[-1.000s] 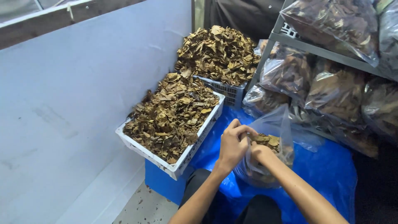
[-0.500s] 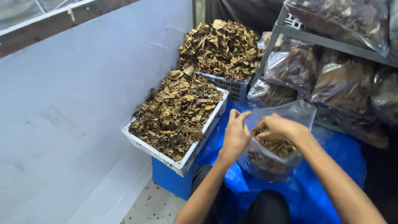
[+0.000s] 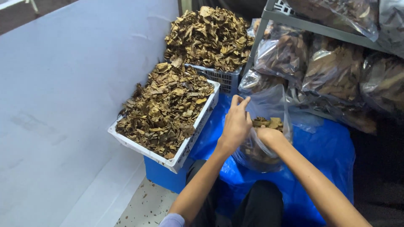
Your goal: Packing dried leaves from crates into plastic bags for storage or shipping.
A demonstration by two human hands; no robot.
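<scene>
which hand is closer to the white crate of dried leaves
Left. The left hand grips the clear bag's rim just beside the white crate; the right hand is inside the bag, farther off.

Brown dried leaves [image 3: 166,110], white crate [image 3: 185,150], blue tarp [image 3: 328,168], clear bag [image 3: 269,105].

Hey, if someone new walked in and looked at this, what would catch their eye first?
Probably the white crate heaped with dry brown leaves at the centre left, with a second heap in a crate behind it. Next, the left hand holding open a clear bag on a blue tarp while the right hand reaches into it. Filled bags line the shelf on the right.
</scene>
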